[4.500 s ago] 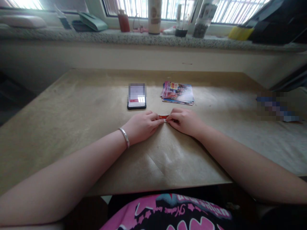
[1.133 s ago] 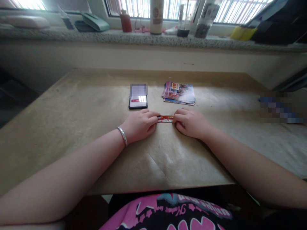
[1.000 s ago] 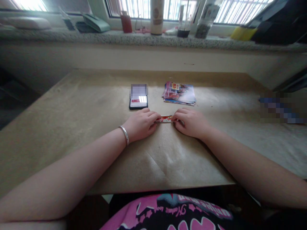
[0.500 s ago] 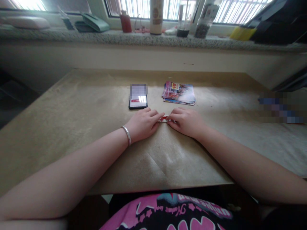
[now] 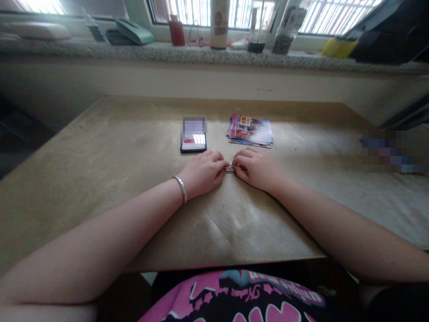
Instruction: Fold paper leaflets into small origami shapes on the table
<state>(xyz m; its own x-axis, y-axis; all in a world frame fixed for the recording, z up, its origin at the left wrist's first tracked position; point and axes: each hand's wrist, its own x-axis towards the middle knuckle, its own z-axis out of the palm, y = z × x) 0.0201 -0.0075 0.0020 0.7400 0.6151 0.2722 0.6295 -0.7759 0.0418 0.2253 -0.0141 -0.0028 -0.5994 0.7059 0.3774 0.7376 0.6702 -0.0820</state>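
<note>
**The desk (image 5: 100,179) under creased brown paper (image 5: 217,228)**
A smartphone (image 5: 193,144) is laid face up near the far edge, and a stack of printed leaflets (image 5: 250,132) is set just beside it. A narrow folded paper strip (image 5: 229,168) is placed nearer the front edge (mostly hidden from view), and a pixelated object (image 5: 392,152) is left well off to the right.

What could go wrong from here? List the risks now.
The small printed paper strip shows only a sliver between the left hand and the right hand, so it could slip from their fingertips. The left hand also lies close to the black smartphone, which a careless outward move might knock.
</note>
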